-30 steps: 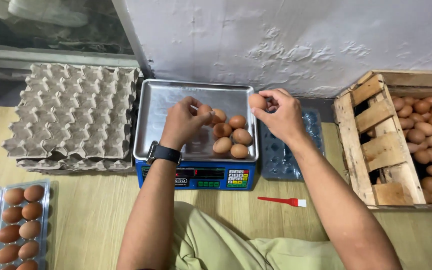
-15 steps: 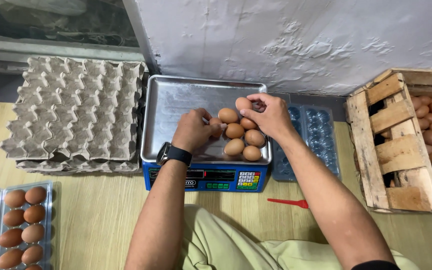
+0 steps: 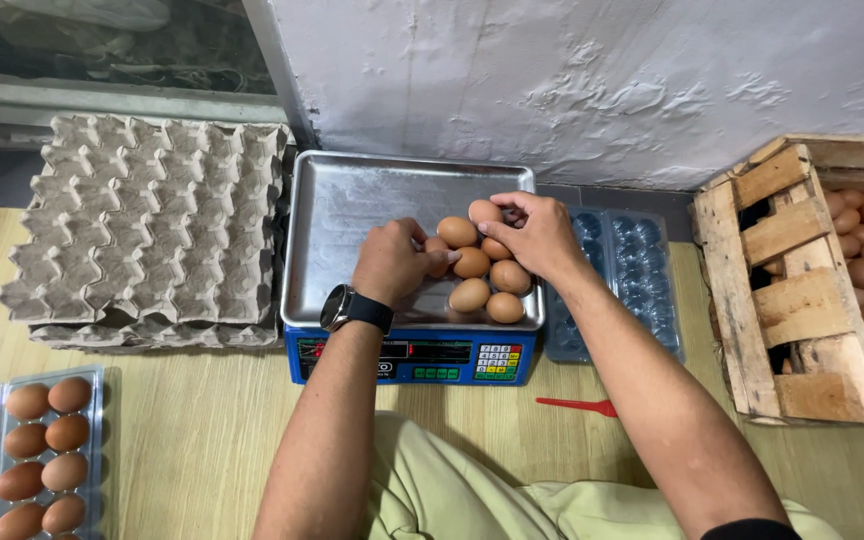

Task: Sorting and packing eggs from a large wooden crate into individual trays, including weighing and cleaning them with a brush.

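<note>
A blue digital scale (image 3: 412,360) carries a steel pan (image 3: 362,215) with several brown eggs (image 3: 482,275) grouped at its right side. My left hand (image 3: 392,262), with a black watch on the wrist, rests on the pan and its fingers curl around an egg (image 3: 438,254) at the left of the group. My right hand (image 3: 537,235) reaches in from the right and pinches an egg (image 3: 483,212) at the far end of the group.
A stack of grey pulp egg trays (image 3: 142,230) sits left of the scale. A clear plastic carton with brown eggs (image 3: 37,455) lies at bottom left, an empty clear carton (image 3: 617,275) right of the scale. A wooden crate of eggs (image 3: 812,270) stands at right. A red stick (image 3: 577,406) lies on the table.
The right hand has come down from above the pan's right edge to the group of eggs. The left hand shifted slightly within the group. The camera view drifted.
</note>
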